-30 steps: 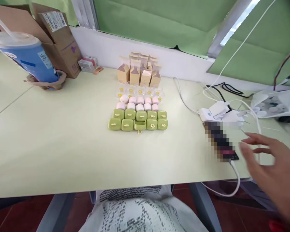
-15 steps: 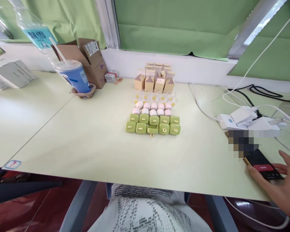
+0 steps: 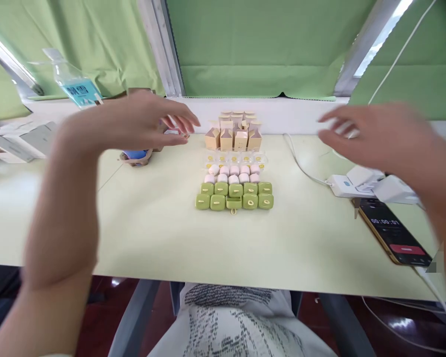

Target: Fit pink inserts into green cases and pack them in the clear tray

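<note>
My left hand is raised over the left part of the table, fingers stretched and thumb apart, holding nothing. On the other side my right hand hovers with its fingers also apart; its arm is smeared by motion. Between them several green rounded cases lie in two rows, one open green case showing its hollow and a yellow ring in front. Behind them come rows of pale pink rounded pieces, clear plastic pieces with yellow spots, and small tan open-topped boxes.
A phone showing a timer lies at right, below a white power strip with plugs and cables. At left, a bottle, a partly hidden blue cup in a cardboard holder, and white boxes.
My right hand has left the phone and risen toward the middle. My left hand has come into view, raised at left. The phone now shows a running timer.
</note>
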{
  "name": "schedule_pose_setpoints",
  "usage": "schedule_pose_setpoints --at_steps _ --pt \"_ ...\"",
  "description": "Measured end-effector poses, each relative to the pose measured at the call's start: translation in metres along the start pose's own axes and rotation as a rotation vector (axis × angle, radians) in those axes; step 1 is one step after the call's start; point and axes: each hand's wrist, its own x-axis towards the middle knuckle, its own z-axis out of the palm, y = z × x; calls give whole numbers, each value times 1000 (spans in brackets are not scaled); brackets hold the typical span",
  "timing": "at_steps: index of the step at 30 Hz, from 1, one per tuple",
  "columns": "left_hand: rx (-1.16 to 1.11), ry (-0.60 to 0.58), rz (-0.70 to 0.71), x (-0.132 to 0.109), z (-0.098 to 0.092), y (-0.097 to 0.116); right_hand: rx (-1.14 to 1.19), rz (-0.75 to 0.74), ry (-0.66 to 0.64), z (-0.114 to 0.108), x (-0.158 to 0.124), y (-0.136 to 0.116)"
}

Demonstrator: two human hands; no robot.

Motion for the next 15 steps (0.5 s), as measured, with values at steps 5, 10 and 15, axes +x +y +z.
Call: schedule_pose_setpoints --at_steps 5,10,15 --pt "-107 -214 -54 83 56 -7 66 -104 -349 47 67 -92" --pt "-365 -65 65 91 86 -42 42 -285 -633 91 57 -88" --pt "-404 -103 44 88 80 -28 -68 -90 -736 92 58 -84"
